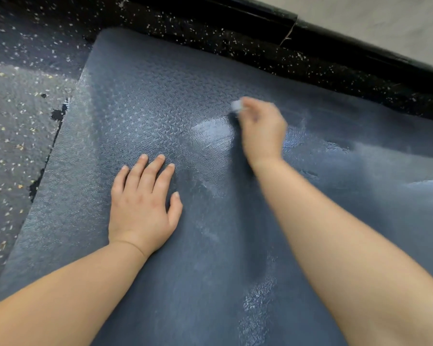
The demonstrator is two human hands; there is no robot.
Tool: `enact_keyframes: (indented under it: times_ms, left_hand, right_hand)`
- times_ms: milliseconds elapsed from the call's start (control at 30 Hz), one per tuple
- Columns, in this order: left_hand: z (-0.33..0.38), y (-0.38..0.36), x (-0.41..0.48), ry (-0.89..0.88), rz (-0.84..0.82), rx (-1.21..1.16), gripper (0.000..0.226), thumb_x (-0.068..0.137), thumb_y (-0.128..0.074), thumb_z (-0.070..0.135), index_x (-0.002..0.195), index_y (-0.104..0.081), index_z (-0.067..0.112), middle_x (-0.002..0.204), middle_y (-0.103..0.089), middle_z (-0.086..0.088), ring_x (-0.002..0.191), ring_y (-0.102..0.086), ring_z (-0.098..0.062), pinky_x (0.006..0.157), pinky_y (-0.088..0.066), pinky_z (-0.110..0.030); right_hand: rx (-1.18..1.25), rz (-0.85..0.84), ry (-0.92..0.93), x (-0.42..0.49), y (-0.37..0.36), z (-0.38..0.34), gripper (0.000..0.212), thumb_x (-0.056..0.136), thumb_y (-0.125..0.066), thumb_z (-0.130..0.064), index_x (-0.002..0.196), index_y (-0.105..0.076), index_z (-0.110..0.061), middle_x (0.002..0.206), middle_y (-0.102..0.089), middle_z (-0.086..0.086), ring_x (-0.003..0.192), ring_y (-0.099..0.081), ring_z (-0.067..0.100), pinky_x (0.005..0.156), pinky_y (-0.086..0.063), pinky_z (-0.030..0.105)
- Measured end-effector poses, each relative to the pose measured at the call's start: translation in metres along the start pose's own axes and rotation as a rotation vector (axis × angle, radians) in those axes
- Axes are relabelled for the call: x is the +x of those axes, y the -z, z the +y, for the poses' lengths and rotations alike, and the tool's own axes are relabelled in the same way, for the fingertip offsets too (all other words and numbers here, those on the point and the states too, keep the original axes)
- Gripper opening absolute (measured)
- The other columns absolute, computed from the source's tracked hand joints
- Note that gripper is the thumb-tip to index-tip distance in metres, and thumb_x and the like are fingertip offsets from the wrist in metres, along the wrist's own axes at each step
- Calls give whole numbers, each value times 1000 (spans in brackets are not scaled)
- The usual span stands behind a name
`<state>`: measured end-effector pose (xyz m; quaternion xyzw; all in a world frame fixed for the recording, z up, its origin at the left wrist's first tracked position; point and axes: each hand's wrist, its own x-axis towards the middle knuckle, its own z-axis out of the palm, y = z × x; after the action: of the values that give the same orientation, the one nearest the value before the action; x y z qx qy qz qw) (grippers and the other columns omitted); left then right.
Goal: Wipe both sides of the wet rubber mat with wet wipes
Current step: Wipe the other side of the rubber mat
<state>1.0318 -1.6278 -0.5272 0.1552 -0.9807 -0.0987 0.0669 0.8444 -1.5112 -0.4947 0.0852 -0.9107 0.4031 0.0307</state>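
A large dark blue-grey rubber mat (145, 96) with a fine embossed pattern lies flat on the floor and fills most of the view. Wet, shiny patches show near its middle and lower right. My left hand (141, 201) rests flat on the mat, fingers straight and spread. My right hand (261, 128), blurred by motion, grips a small crumpled white wet wipe (236, 105) and presses it on the mat further away. Most of the wipe is hidden in the fist.
Black speckled rubber flooring (23, 121) surrounds the mat on the left and far side. A black baseboard (335, 43) and a pale wall (385, 18) run along the top right. The mat's left edge lies slightly raised over the floor.
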Motion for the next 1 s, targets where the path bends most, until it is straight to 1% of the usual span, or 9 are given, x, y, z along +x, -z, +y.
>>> enact_keyframes:
  times_ms: [133, 233, 333, 400, 500, 567, 733, 800, 1000]
  left_hand:
    - [0, 1, 0, -1, 4, 3, 53, 85, -36, 35, 122, -61, 6, 132, -56, -13, 126, -48, -36, 106, -24, -48]
    - [1, 1, 0, 6, -4, 4, 54, 84, -36, 35, 122, -62, 6, 132, -56, -13, 126, -48, -36, 106, -25, -49]
    - [1, 1, 0, 1, -4, 2, 53, 84, -37, 35, 122, -62, 6, 131, -57, -13, 125, -49, -36, 106, -26, -49]
    - [1, 0, 0, -1, -4, 0, 53, 84, -37, 35, 121, -62, 6, 131, -57, -13, 125, -49, -36, 106, -26, -49]
    - [0, 1, 0, 9, -16, -7, 53, 84, -36, 35, 121, -62, 7, 132, -56, -12, 126, -48, -35, 107, -25, -48]
    - [-1, 2, 1, 21, -18, -27, 53, 83, -37, 36, 121, -63, 8, 132, -56, -11, 126, -48, -33, 107, -24, -47]
    - [-2, 1, 2, 22, -2, -54, 52, 82, -39, 36, 119, -64, 9, 131, -57, -10, 126, -49, -32, 108, -23, -45]
    - [-2, 2, 1, 25, -13, -52, 52, 83, -39, 36, 120, -64, 9, 131, -57, -10, 126, -49, -33, 108, -23, -45]
    - [-1, 3, 1, 23, -18, -50, 52, 82, -39, 35, 119, -64, 9, 130, -58, -10, 125, -50, -33, 106, -25, -46]
  right_hand:
    - [-88, 242, -404, 65, 44, 54, 25, 89, -50, -17, 107, -67, -9, 113, -64, 13, 103, -60, 28, 86, -47, 33]
    - [-168, 216, -535, 84, 40, 61, 25, 92, -50, -15, 110, -66, -13, 115, -64, 5, 106, -60, 21, 81, -43, 20]
    - [-290, 100, -394, 75, 1, 16, 23, 87, -54, -15, 103, -70, -17, 109, -68, 2, 105, -60, 19, 68, -39, 23]
    - [-320, -59, -159, 51, -33, -20, 22, 87, -55, -17, 101, -72, -24, 107, -69, -2, 102, -60, 17, 74, -42, 24]
    - [-151, -382, 105, 12, -66, -52, 17, 88, -61, -21, 101, -72, -25, 105, -70, -6, 101, -61, 11, 86, -43, 22]
    - [41, -447, 136, 11, -57, -48, 15, 83, -67, -24, 97, -74, -22, 98, -71, -7, 92, -63, 5, 86, -44, 15]
    - [-26, 120, -180, 64, 12, 25, 18, 84, -61, -23, 97, -73, -26, 98, -70, -7, 73, -56, -2, 77, -43, 8]
    - [-88, 252, -377, 81, 36, 52, 22, 88, -54, -21, 103, -70, -22, 100, -69, 0, 86, -63, 10, 79, -46, 17]
    - [-292, 139, -475, 106, 8, 26, 27, 89, -52, -14, 109, -68, -21, 114, -65, 5, 107, -59, 23, 80, -42, 22]
